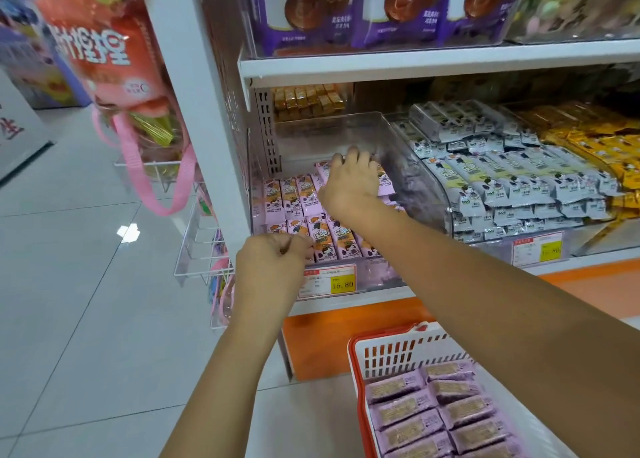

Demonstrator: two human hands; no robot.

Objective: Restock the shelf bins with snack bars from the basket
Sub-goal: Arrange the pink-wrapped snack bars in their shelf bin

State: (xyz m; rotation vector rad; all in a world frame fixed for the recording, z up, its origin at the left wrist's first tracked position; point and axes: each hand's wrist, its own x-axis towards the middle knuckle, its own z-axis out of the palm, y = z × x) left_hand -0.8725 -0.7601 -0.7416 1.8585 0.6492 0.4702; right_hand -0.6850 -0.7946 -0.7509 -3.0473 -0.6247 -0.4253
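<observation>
On the lower shelf (346, 307), a clear bin (329, 135) holds pink bars (294, 198) in rows; more lie in the basket (354, 371), near right. The right hand (349, 180) curls over far bars, gripping them. The left hand (273, 263) is curled at the near rim, its grasp unclear. The glossy wrappers look slippery, so a loose grip could scatter the rows.

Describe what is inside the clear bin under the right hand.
Rows of pink snack bars lie in the clear bin. The right hand covers some bars at the back; the left hand hides the front-left corner.
</observation>
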